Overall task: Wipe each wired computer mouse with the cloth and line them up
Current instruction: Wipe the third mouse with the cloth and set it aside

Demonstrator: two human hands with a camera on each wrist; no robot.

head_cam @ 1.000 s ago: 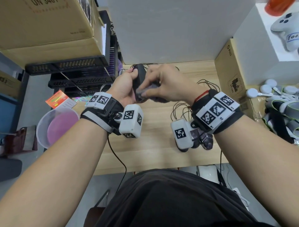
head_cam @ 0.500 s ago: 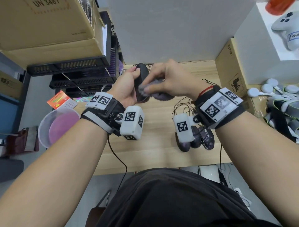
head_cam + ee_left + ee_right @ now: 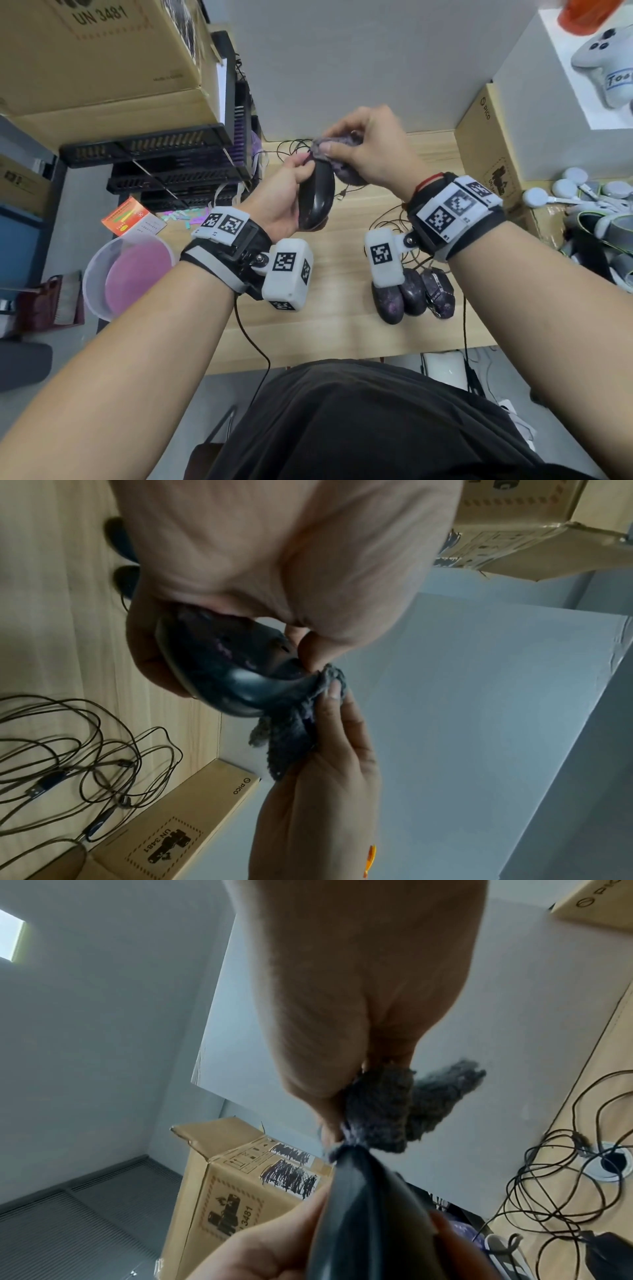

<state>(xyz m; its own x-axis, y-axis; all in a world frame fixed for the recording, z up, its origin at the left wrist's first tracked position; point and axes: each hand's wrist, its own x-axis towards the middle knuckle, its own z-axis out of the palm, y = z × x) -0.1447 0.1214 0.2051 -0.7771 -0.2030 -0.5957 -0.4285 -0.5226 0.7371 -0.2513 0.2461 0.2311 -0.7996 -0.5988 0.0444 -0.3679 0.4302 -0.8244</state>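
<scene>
Three lined-up mice [image 3: 412,294] (head view only), hidden from wrists.

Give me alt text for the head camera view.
The left hand holds a black mouse above a wooden desk while the right hand wipes its far end with a grey cloth. Three more mice sit side by side.

A clear tub with a pink bottom [image 3: 128,274] sat at lower left; a white game controller [image 3: 604,65] lay at upper right.
</scene>
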